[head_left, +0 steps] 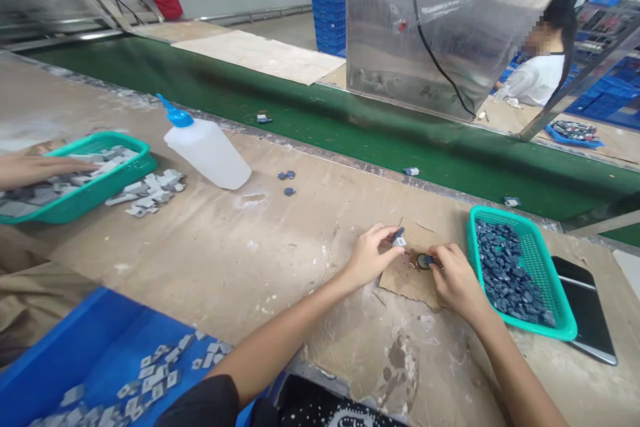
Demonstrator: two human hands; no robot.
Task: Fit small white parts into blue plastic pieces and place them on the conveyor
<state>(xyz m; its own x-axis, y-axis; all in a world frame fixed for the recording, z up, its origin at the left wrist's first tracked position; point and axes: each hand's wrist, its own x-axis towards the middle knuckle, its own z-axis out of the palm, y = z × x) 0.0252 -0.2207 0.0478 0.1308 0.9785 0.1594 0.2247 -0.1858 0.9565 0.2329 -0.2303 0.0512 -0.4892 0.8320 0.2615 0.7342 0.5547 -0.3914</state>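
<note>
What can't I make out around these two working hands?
All in the head view:
Small dark piece in the right hand: fingers partly cover it, too small for detail.
Blue plastic bin: cut off by left and bottom edges.
Person beyond the shiny metal panel: face blurred.
Right-side green basket: floor mostly under dark pieces.

L hand [374, 255] & R hand [454, 277] pinching, close tog.

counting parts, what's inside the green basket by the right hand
Small dark blue parts are piled in the green basket, with bare mesh showing on its right side. Anything beneath the pile is covered and can't be seen.
</note>
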